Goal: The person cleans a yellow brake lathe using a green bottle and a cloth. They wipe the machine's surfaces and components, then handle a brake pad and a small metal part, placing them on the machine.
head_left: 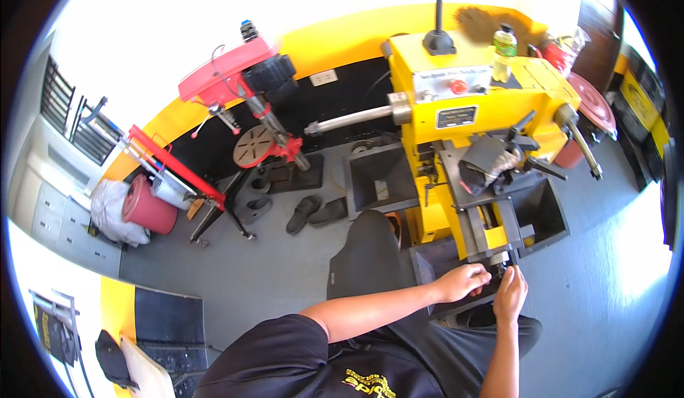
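Both my hands are at the near end of a yellow brake lathe (442, 213), by a small metal collar (500, 258) at the end of its slide. My left hand (462, 284) is closed, with fingers curled and thumb and fingertips together just left of the collar. My right hand (510, 295) is closed too, its fingertips pinched against the collar's right side. Whatever small part sits between the fingers is hidden. Above, a dark cloth (486, 154) and a grey bundle lie on the lathe's carriage (456, 191), beside a black lever.
Black metal bins (545, 216) flank the lathe. A bottle of yellow-green liquid (504, 52) stands on top. To the left are a red drill press (231, 74), a red hoist (174, 163), black slippers (304, 214) and a red bin (151, 209). My knees straddle the lathe's near end.
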Motion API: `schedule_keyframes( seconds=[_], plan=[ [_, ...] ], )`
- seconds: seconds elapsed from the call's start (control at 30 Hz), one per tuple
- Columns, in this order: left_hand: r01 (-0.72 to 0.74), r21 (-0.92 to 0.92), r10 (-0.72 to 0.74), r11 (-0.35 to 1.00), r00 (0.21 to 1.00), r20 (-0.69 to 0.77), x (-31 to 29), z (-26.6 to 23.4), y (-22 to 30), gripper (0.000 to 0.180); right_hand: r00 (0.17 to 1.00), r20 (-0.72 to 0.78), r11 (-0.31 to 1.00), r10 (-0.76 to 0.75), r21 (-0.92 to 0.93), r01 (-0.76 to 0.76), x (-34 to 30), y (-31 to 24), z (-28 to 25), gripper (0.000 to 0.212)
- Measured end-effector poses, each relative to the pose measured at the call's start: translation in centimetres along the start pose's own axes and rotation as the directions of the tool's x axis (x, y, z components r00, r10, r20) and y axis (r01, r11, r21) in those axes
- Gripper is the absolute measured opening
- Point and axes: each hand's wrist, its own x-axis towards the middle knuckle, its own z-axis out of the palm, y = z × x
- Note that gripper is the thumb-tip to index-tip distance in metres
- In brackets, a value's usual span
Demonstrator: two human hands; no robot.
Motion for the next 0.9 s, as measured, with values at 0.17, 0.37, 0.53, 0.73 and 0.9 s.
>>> schedule_keyframes(
  seconds=[0.17, 0.37, 0.53, 0.73, 0.9],
  plan=[
    [0.024, 0.101, -0.023, 0.995, 1.000, -0.010, -0.5, -0.9, 1.7, 0.041, 0.993, -0.047, 0.994, -0.105, 0.000, 0.105, 0.3, 0.3, 0.8, 0.044],
    [0.029, 0.074, -0.026, 0.997, 0.999, -0.034, 0.1, -0.5, 0.6, 0.040, 0.999, 0.023, 0.999, 0.042, 0.029, -0.042, -0.1, -0.6, 0.4, 0.055],
    [0.117, 0.084, -0.109, 0.990, 0.990, -0.089, 0.7, 0.4, 0.0, 0.041, 0.992, -0.030, 0.984, 0.121, 0.135, -0.116, 0.3, 2.8, 2.6, 0.062],
    [0.036, 0.078, -0.032, 0.996, 0.998, -0.051, 0.6, 0.7, 0.3, 0.037, 0.653, 0.640, 0.006, 0.405, 0.713, -0.702, -0.1, 4.6, 3.5, 0.057],
    [-0.009, 0.037, 0.009, 0.999, 1.000, -0.005, -0.5, 0.2, 1.7, 0.032, 0.642, 0.740, -0.254, 0.199, 0.672, -0.696, -1.4, 3.9, 3.9, 0.057]
  ],
)
